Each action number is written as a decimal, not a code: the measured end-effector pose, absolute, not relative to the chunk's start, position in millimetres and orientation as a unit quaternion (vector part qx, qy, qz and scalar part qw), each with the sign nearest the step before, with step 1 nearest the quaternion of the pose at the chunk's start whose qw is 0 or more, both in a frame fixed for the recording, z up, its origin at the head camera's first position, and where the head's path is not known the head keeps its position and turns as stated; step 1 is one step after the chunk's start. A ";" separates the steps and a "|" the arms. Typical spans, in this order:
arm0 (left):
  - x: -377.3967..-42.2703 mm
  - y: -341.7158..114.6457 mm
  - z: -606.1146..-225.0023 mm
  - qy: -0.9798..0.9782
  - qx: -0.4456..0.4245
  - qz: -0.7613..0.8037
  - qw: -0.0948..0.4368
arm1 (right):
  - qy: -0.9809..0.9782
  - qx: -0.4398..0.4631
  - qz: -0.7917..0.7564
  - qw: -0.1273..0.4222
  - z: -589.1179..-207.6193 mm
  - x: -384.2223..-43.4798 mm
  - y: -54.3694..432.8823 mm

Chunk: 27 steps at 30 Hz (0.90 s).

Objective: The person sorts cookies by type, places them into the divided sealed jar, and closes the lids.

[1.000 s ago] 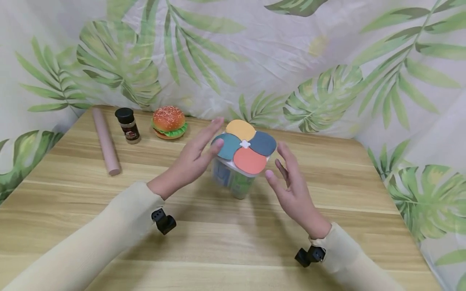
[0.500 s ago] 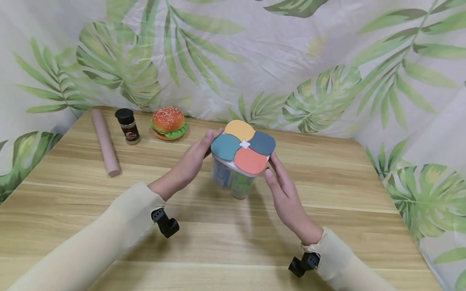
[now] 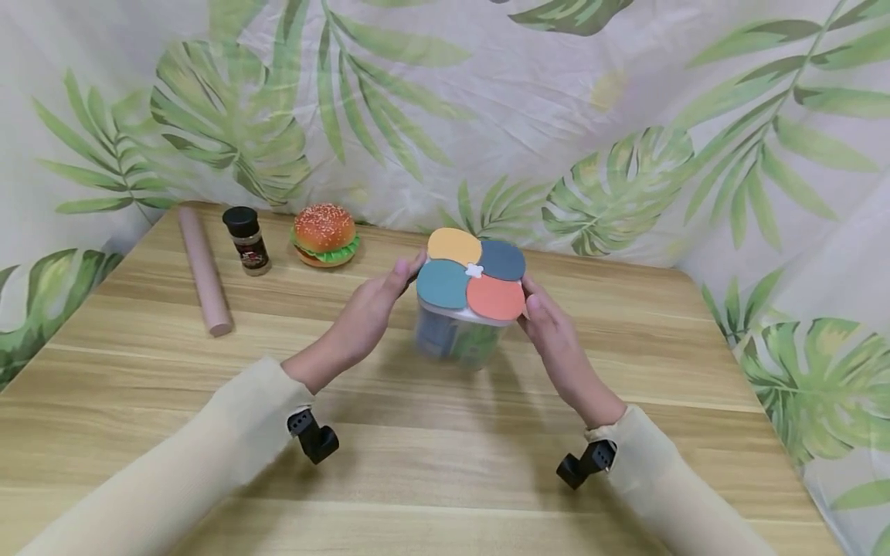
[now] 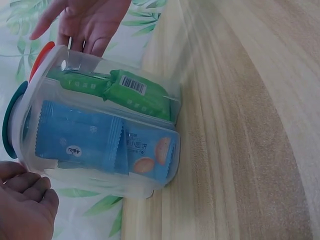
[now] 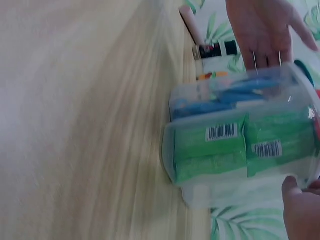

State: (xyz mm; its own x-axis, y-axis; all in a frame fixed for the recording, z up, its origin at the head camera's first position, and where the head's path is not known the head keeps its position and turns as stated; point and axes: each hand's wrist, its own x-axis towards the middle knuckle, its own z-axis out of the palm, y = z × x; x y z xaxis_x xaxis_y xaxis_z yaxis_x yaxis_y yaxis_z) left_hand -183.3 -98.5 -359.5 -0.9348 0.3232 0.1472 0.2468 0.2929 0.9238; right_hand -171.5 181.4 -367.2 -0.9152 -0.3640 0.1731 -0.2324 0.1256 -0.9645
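A clear plastic storage container [image 3: 459, 340] with a lid of four coloured petals [image 3: 445, 284] is between my two hands. It has sections inside. Blue snack packets [image 4: 80, 135] fill one, and green packets [image 5: 210, 145] with barcodes another. My left hand [image 3: 361, 316] holds the left side, its fingers bent against the wall just under the lid's rim. On the opposite side my right hand [image 3: 556, 344] holds the container in the same way, thumb near the red petal. Both thumbs stay off the lid's top. Part of each hand's fingers is hidden behind the container.
At the back left of the wooden table [image 3: 445, 494] lie a pink rolling pin [image 3: 204, 270], a black-capped spice jar [image 3: 246, 241] and a toy hamburger [image 3: 325, 235]. A leaf-print curtain [image 3: 487, 100] hangs right behind the table's far edge.
Both hands came in from either side and took hold of the container. It has turned counterclockwise a little, and its base has shifted slightly right and back.
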 end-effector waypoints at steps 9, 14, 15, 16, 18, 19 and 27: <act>-181.3 -100.0 -358.9 0.816 0.176 0.550 0.024 | 0.731 -0.193 -0.650 0.077 -368.2 -189.6 185.2; -181.9 -99.7 -359.5 0.815 0.178 0.551 0.020 | 0.725 -0.189 -0.658 0.076 -368.9 -194.2 184.1; -181.9 -99.7 -359.7 0.815 0.178 0.551 0.019 | 0.723 -0.189 -0.660 0.077 -369.4 -194.8 183.7; -181.9 -99.8 -359.9 0.815 0.178 0.551 0.018 | 0.723 -0.190 -0.660 0.078 -369.4 -194.8 183.3; -182.3 -100.2 -360.8 0.816 0.178 0.550 0.017 | 0.722 -0.193 -0.659 0.078 -370.4 -195.2 182.5; -182.4 -100.2 -361.4 0.815 0.177 0.551 0.018 | 0.722 -0.195 -0.659 0.079 -370.9 -195.1 182.2; -182.4 -100.1 -365.3 0.814 0.180 0.552 0.019 | 0.724 -0.199 -0.656 0.076 -373.4 -192.8 181.4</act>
State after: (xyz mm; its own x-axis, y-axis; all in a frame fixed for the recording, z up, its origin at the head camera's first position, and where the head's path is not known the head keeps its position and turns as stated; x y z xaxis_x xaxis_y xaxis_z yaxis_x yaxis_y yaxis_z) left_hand -182.4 -100.1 -365.3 -0.9347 0.3140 0.1665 0.2711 0.3268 0.9054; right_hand -192.8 181.4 -373.4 -0.9097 -0.3870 0.1508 -0.1880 0.0597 -0.9804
